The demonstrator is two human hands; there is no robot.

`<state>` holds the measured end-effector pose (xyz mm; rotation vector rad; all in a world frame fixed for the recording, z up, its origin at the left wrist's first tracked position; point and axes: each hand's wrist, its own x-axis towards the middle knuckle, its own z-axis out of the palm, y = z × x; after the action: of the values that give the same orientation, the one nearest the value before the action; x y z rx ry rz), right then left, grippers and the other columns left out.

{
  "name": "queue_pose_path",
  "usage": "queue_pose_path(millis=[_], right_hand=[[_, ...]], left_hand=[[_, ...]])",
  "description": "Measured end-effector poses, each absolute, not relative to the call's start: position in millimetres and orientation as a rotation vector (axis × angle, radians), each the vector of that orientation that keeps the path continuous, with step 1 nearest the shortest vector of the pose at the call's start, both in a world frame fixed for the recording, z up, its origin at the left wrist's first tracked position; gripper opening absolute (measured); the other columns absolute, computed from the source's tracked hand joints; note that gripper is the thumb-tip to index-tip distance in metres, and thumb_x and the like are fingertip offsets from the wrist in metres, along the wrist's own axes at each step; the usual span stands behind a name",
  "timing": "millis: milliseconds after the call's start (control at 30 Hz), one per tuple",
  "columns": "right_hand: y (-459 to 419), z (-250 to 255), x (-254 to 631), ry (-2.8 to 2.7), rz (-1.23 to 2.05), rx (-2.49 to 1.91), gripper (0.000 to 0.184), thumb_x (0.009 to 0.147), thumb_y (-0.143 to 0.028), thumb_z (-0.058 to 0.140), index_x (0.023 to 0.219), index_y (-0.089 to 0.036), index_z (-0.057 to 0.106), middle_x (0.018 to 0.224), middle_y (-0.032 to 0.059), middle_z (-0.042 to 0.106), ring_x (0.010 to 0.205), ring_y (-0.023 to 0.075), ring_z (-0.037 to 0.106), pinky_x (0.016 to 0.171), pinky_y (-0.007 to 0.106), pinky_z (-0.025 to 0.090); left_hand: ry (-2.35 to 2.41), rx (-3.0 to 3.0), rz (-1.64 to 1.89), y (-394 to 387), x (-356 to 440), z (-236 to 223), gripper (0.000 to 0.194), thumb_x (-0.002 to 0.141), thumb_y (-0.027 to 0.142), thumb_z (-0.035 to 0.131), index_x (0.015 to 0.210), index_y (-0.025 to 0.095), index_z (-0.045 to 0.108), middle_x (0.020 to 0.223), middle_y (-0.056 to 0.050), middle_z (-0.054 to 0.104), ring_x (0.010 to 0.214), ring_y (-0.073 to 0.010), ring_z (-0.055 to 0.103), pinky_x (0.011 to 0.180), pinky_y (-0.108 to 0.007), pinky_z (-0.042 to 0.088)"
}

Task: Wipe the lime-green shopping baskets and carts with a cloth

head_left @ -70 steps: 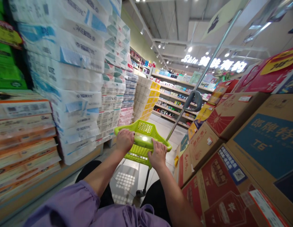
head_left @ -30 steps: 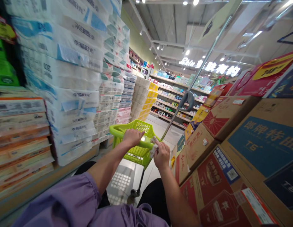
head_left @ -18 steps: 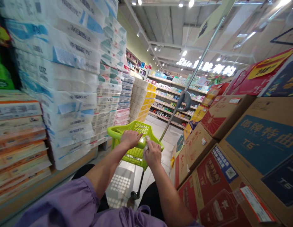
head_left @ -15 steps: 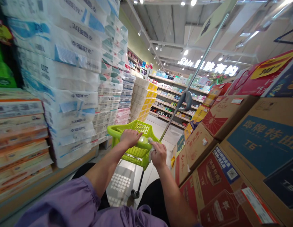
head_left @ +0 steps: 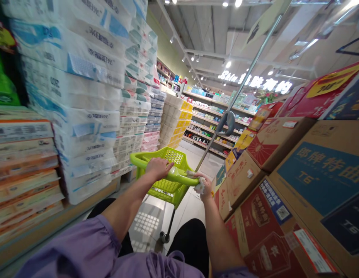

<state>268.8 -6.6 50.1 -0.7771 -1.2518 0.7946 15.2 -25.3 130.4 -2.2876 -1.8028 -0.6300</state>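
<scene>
A lime-green shopping cart stands in front of my knees, its rounded handle nearest me. My left hand is closed over the left part of the handle. At the handle's right corner, my right hand is wrapped around a crumpled white wipe, which presses against the green plastic. Whether it is paper or cloth I cannot tell. A clear label strip shows on the handle between my hands. The cart's basket is partly hidden by the handle and my left hand.
Tall stacks of packaged tissue paper line the left side. Cardboard cartons are piled close on the right. A slanted metal pole with a grey hook rises beyond the cart. Stocked shelves stand farther back across the tiled floor.
My right hand has moved right along the handle with the wipe, from nearer the middle to the right corner. My left hand stays at nearly the same place.
</scene>
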Motion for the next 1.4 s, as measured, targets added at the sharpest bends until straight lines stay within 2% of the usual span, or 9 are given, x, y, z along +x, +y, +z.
queue_pose_path(millis=[200,367,600,700,800,933,1067,1267,1400], right_hand=[[7.0,57.3,275.2,-1.285,0.686,-1.077,0.027,0.055,-0.027,0.049,0.065,-0.017,0.071,0.088,0.008,0.071,0.077,0.0198,0.065,0.061,0.029,0.052],[-6.3,67.7,269.5,-1.429,0.587,-1.306,0.04,0.06,-0.024,0.039,0.078,-0.016,0.074,0.079,0.0046,0.071,0.05,0.0142,0.055,0.045,0.027,0.044],[-51.3,78.7,235.5,-1.774,-0.172,-1.421,0.029,0.069,-0.008,0.048,0.072,-0.022,0.073,0.077,0.0055,0.069,0.088,0.0226,0.054,0.084,0.035,0.043],[-65.8,83.0,210.1,-1.828,-0.313,-1.499,0.035,0.075,-0.006,0.047,0.095,-0.02,0.073,0.084,0.0073,0.07,0.089,0.0238,0.054,0.086,0.038,0.039],[-70.2,84.8,180.1,-1.885,-0.341,-1.449,0.052,0.077,-0.007,0.044,0.127,-0.011,0.057,0.098,0.0124,0.069,0.095,0.0256,0.055,0.088,0.038,0.039],[-63.2,82.1,153.9,-1.909,-0.399,-1.405,0.064,0.078,-0.015,0.047,0.141,-0.008,0.04,0.13,0.0196,0.056,0.117,0.0309,0.048,0.097,0.043,0.034],[-55.4,77.7,167.8,-1.949,-0.475,-1.457,0.057,0.083,-0.021,0.048,0.138,-0.008,0.044,0.132,0.02,0.054,0.112,0.0301,0.054,0.094,0.041,0.035],[-51.4,64.7,224.3,-1.877,-0.62,-1.434,0.03,0.094,-0.025,0.041,0.108,-0.013,0.064,0.089,0.0101,0.069,0.083,0.0209,0.06,0.085,0.034,0.036],[-47.6,58.6,228.5,-1.8,-0.588,-1.409,0.028,0.093,-0.024,0.04,0.101,-0.012,0.065,0.093,0.0111,0.07,0.086,0.0216,0.06,0.086,0.036,0.036]], left_hand=[[-1.812,-2.276,-0.68,-28.3,17.7,129.7,0.063,0.093,0.059,0.021,0.092,0.02,0.07,0.093,-0.01,0.072,0.092,-0.0237,0.062,0.085,-0.037,0.041],[-1.863,-2.231,-0.731,-29.3,20.6,128.4,0.059,0.094,0.054,0.024,0.087,0.019,0.071,0.093,-0.011,0.072,0.091,-0.0242,0.063,0.084,-0.038,0.04],[-1.874,-2.195,-0.699,-30.6,20.8,126.4,0.049,0.094,0.044,0.03,0.087,0.02,0.072,0.094,-0.009,0.073,0.091,-0.0222,0.063,0.086,-0.036,0.04],[-1.866,-2.201,-0.713,-30.0,22.9,125.7,0.045,0.094,0.04,0.032,0.086,0.019,0.072,0.093,-0.009,0.073,0.091,-0.0224,0.063,0.085,-0.036,0.04],[-1.851,-2.211,-0.758,-30.3,29.5,124.9,0.045,0.094,0.038,0.033,0.085,0.017,0.071,0.092,-0.012,0.072,0.088,-0.0234,0.063,0.084,-0.038,0.04],[-1.831,-2.233,-0.776,-32.9,43.3,124.2,0.05,0.095,0.04,0.029,0.086,0.016,0.071,0.09,-0.014,0.071,0.089,-0.0252,0.063,0.084,-0.04,0.04],[-1.821,-2.297,-0.756,-31.3,48.1,125.8,0.056,0.097,0.041,0.022,0.089,0.016,0.071,0.096,-0.014,0.071,0.093,-0.0259,0.062,0.086,-0.042,0.04],[-1.895,-2.366,-0.696,-18.6,29.6,129.2,0.053,0.096,0.043,0.024,0.091,0.018,0.071,0.095,-0.011,0.072,0.087,-0.0222,0.062,0.079,-0.036,0.044],[-1.918,-2.366,-0.693,-19.4,27.6,127.2,0.051,0.096,0.043,0.026,0.093,0.02,0.071,0.102,-0.012,0.071,0.09,-0.0249,0.062,0.08,-0.038,0.045]])
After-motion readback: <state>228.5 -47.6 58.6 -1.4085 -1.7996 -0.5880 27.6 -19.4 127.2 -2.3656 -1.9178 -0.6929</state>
